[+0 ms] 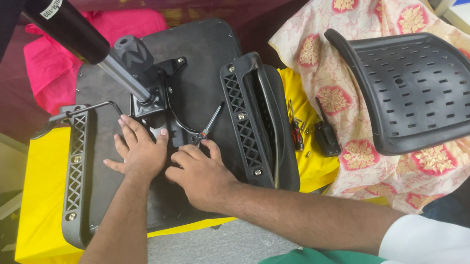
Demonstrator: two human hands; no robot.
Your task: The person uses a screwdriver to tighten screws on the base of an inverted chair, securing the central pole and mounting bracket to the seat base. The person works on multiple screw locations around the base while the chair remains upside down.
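Note:
An upturned black chair seat (pixel 197 50) lies on a yellow cloth (pixel 40 213), with a black armrest bracket on each side (pixel 75 176) (pixel 249 120). A metal mechanism plate (pixel 150 95) at its middle carries a gas-lift column (pixel 88 39) that rises toward the camera. My left hand (pixel 138 150) rests flat on the seat underside just below the plate, fingers apart. My right hand (pixel 201 175) grips a thin screwdriver (pixel 211 123) whose tip points up and right, near the right bracket.
A black perforated chair backrest (pixel 423 89) lies on a cream floral cloth (pixel 354 12) at the right. Small tools and screws (pixel 298 131) and a black block-shaped item (pixel 327 136) sit on the yellow cloth between them. A pink cloth (pixel 48 61) lies behind the seat.

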